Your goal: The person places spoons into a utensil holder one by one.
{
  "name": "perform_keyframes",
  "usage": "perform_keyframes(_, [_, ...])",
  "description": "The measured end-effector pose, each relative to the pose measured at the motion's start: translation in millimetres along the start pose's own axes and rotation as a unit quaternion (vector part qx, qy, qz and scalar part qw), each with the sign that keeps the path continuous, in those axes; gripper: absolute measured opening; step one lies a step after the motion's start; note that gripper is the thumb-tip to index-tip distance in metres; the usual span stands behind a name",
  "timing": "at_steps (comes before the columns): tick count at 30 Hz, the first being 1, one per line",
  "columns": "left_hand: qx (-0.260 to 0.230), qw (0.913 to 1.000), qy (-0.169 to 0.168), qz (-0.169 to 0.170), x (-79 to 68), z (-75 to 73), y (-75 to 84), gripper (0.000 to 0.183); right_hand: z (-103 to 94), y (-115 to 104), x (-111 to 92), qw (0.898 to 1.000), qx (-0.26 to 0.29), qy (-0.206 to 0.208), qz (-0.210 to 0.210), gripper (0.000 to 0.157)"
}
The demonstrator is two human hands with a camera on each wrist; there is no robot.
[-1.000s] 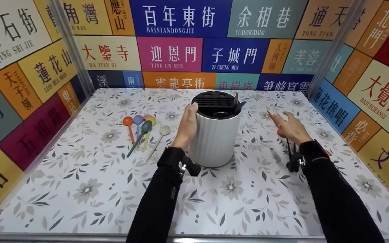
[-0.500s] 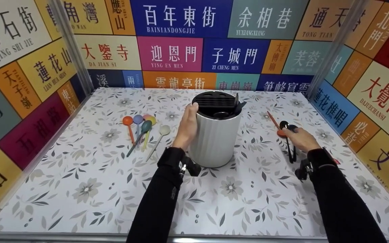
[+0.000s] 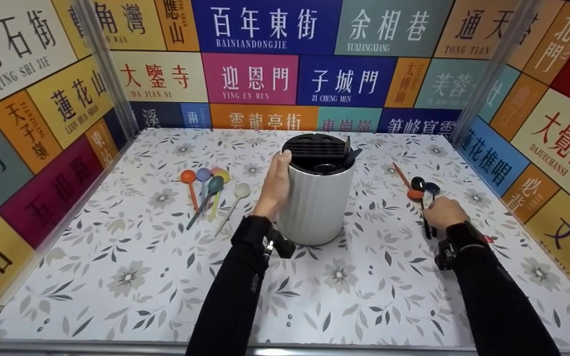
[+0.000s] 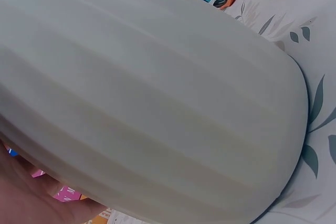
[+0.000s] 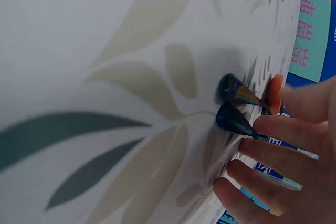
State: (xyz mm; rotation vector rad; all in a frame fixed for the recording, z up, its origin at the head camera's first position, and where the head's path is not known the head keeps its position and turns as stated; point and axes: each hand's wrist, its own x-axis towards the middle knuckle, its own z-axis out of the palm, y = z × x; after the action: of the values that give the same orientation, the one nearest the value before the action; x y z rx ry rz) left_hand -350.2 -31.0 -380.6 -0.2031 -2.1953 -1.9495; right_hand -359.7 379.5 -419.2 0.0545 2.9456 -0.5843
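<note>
The holder [image 3: 314, 210] is placed right of the bench's [image 3: 166, 282] middle, with utensils [image 3: 351, 157] contained in it. Its left side is met by the left hand [image 3: 275, 185]. One group of spoons [image 3: 215, 185] is laid to its left, another group [image 3: 418, 184] to its right (the right hand [image 3: 444, 212] is positioned by the latter's handles). The bench is backed and flanked by signs [image 3: 250, 79].

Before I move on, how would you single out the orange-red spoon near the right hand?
Find the white container at the left hand, then cross to the right hand. Beyond it, toward the container, the orange-red spoon points its handle toward the back wall; the two dark spoons point theirs the other way.
</note>
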Motion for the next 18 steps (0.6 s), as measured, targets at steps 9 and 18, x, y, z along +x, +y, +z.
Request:
perform_keyframes(9, [0.002, 1.0, -0.001, 0.003, 0.0, 1.6, 0.3, 0.06, 0.0, 2.4, -1.0, 0.999, -0.026, 0.024, 0.021, 0.025])
perform_keyframes(18, [0.007, 1.0, -0.006, 0.0, -0.6, 1.0, 0.9, 0.063, -7.7, 2.6, -7.6, 0.994, -0.042, -0.071, 0.075, 0.036])
